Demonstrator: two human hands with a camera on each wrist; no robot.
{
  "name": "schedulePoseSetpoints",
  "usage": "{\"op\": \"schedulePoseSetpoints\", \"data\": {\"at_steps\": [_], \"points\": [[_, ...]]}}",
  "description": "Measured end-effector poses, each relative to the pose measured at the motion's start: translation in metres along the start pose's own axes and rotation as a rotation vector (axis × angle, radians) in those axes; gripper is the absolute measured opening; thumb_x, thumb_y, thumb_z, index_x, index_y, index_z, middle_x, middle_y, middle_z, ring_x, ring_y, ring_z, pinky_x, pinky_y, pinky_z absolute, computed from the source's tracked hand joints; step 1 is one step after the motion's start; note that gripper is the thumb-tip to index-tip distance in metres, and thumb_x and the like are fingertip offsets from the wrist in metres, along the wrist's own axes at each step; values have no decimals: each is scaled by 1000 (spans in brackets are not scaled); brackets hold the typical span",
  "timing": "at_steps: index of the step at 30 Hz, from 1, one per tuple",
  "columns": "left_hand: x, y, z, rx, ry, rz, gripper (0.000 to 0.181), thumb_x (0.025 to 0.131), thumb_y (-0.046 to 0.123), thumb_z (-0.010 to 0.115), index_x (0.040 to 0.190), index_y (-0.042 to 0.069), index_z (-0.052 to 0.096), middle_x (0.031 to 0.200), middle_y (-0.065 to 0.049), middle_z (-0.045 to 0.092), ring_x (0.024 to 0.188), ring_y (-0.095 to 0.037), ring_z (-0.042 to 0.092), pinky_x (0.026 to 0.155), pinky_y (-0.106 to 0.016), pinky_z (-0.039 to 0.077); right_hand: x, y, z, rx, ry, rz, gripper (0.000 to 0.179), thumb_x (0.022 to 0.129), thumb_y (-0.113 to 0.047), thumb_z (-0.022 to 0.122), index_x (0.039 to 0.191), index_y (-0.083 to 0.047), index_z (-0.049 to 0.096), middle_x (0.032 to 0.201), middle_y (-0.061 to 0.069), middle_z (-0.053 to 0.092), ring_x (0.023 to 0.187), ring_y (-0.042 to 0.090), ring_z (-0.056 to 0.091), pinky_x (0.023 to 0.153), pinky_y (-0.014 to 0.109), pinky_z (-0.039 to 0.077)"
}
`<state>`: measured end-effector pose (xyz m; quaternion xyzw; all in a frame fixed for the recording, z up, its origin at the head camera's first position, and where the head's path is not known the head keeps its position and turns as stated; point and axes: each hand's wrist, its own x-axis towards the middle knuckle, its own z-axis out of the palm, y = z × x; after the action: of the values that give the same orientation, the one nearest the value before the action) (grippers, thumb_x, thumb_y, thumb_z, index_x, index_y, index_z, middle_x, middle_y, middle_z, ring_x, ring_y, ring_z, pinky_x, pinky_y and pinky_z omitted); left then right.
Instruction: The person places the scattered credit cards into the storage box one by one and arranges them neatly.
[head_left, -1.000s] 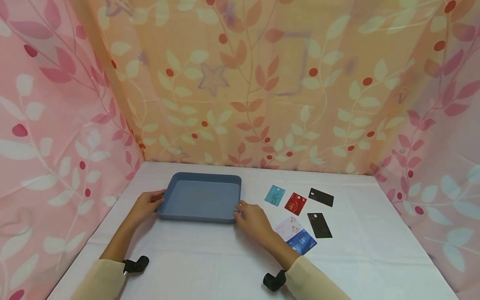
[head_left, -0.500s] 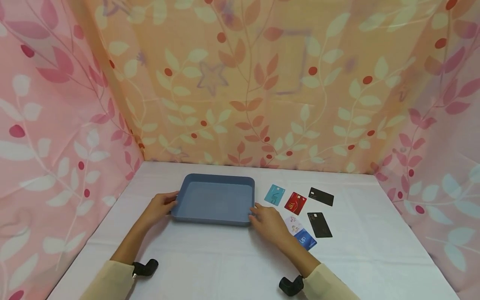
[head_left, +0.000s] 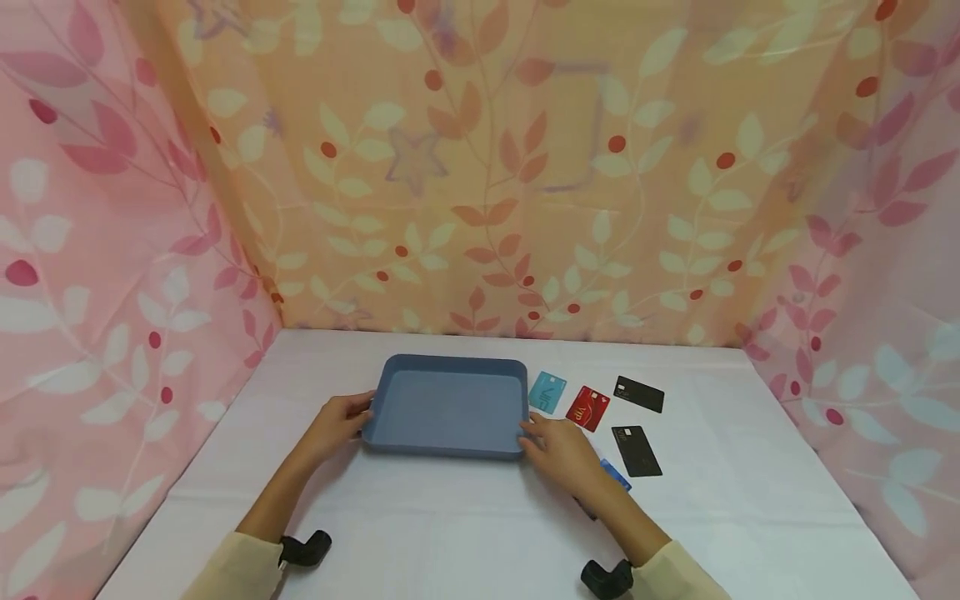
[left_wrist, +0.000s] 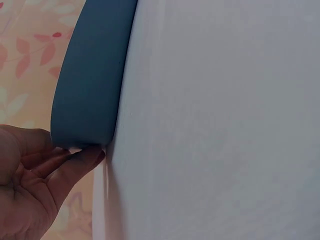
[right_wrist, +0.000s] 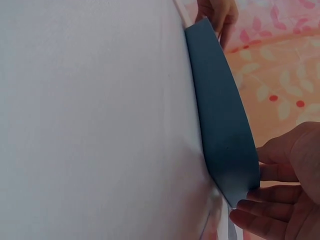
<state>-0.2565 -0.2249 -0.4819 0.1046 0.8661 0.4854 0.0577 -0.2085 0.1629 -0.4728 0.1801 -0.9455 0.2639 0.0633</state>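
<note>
I have the shallow, blue-grey rectangular tray (head_left: 450, 408) between my two hands, on or just above the white cloth-covered table (head_left: 420, 533), nearer the far edge than my sleeves and well in from the left edge. My left hand (head_left: 336, 425) grasps its left end and my right hand (head_left: 566, 450) its near right corner, with fingers against the outer walls and, it seems, a digit up at each rim. Just past the far right corner of the tray lies the flat teal card (head_left: 547, 392); whether they touch I cannot tell. The flat red card (head_left: 588, 408) comes next, then two flat black cards (head_left: 639, 394) toward the table's right edge, while my right forearm partly hides the flat blue card (head_left: 615, 474). I judge the step in hand to be positioning the tray beside the cards, with none of them in it. The next move, as I see it, calls for an even pressure from both ends, the base flat on the cloth and the right wall clear of the teal card; only then would I loosen my fingers, lifting the right hand without dragging a card.
</note>
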Motion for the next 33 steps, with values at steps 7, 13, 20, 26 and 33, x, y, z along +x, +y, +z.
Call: {"op": "schedulePoseSetpoints", "data": {"at_steps": [7, 13, 20, 26, 33], "points": [[-2, -2, 6, -48, -32, 1, 48, 101, 1, 58, 145, -12, 44, 139, -35, 52, 121, -44, 61, 84, -40, 60, -7, 12, -3, 44, -1, 10, 30, 93, -18, 73, 119, -3, 75, 131, 17, 66, 110, 32, 70, 83, 45, 60], [11, -19, -10, -174, -105, 52, 56, 101, 6, 63, 151, -7, 40, 145, -35, 47, 129, -46, 54, 92, -44, 56, -5, 14, -5, 37, -23, -2, 31, 94, -20, 73, 120, -4, 75, 132, 17, 66, 116, 34, 67, 88, 47, 58], [33, -34, -25, -274, -180, 50, 67, 97, 17, 71, 155, 5, 40, 153, -26, 43, 136, -42, 48, 97, -41, 54, -3, 13, -7, 38, -33, 16, 31, 94, -22, 73, 120, -6, 75, 133, 16, 65, 119, 35, 65, 93, 51, 55], [46, -41, -25, -299, -213, 87, 72, 94, 15, 75, 155, 3, 40, 158, -23, 38, 143, -40, 40, 99, -22, 48, -4, 14, -9, 29, -32, 2, 30, 94, -23, 74, 120, -8, 76, 132, 15, 66, 123, 35, 63, 98, 54, 52], [52, -48, -21, -289, -260, 73, 74, 94, 17, 74, 157, 5, 36, 162, -21, 30, 146, -41, 33, 103, -24, 46, -5, 17, -7, 10, -44, 6, 30, 94, -27, 74, 120, -12, 76, 132, 13, 67, 122, 34, 64, 96, 54, 53]]}}
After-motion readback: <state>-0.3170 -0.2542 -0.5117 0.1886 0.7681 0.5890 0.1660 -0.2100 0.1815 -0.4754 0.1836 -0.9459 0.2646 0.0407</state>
